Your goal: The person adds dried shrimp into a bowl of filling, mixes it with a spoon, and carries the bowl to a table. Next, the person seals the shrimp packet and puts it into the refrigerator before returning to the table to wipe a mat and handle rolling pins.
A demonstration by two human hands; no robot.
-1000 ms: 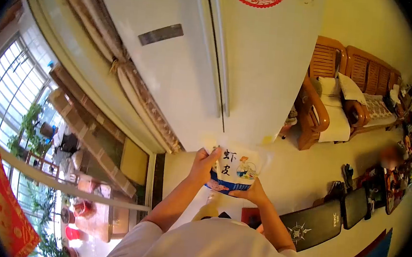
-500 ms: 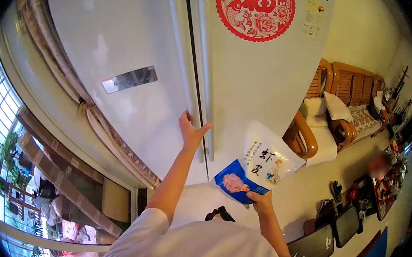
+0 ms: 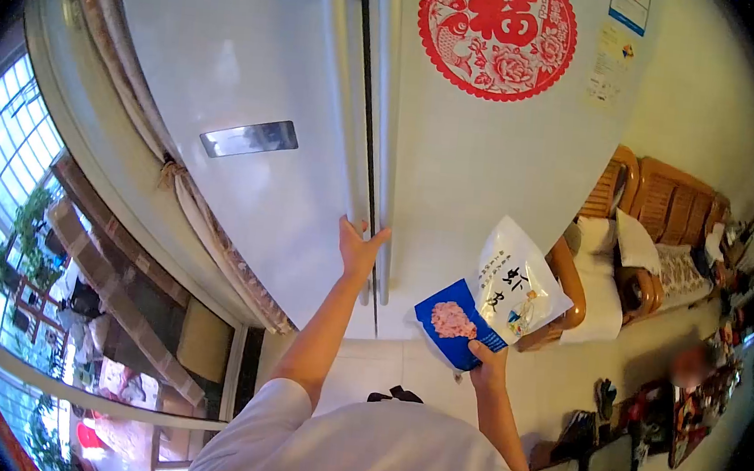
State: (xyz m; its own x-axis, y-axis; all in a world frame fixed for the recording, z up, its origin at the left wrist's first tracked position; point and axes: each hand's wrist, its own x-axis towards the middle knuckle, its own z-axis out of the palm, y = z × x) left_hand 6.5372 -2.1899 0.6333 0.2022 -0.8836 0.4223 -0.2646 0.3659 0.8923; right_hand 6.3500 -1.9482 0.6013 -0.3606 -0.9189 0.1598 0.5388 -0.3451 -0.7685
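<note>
My left hand [image 3: 360,250] is at the lower part of the double-door refrigerator [image 3: 482,164]. Its fingers curl at the left door handle [image 3: 341,80], and the thumb reaches across to the right door handle [image 3: 386,75]. Two packets are pinched together in my right hand [image 3: 489,367], in front of the right door. One is a blue packet [image 3: 452,321] printed with a pinkish food. Behind it, a white bag of dried shrimp [image 3: 512,279] carries black Chinese characters and a small figure. Both refrigerator doors are closed.
A wooden sofa [image 3: 680,204] with cushions stands to the right, its armrest [image 3: 569,293] near the bags. Dark chairs [image 3: 608,468] are at lower right. On the left are a tied curtain [image 3: 207,234], a window [image 3: 9,140] and leaning cardboard [image 3: 122,280].
My view has shifted, so the refrigerator and sofa sit further right in it. My left hand's fingers have drawn in closer around the left handle. The packets stay in my right hand, tilted slightly more.
</note>
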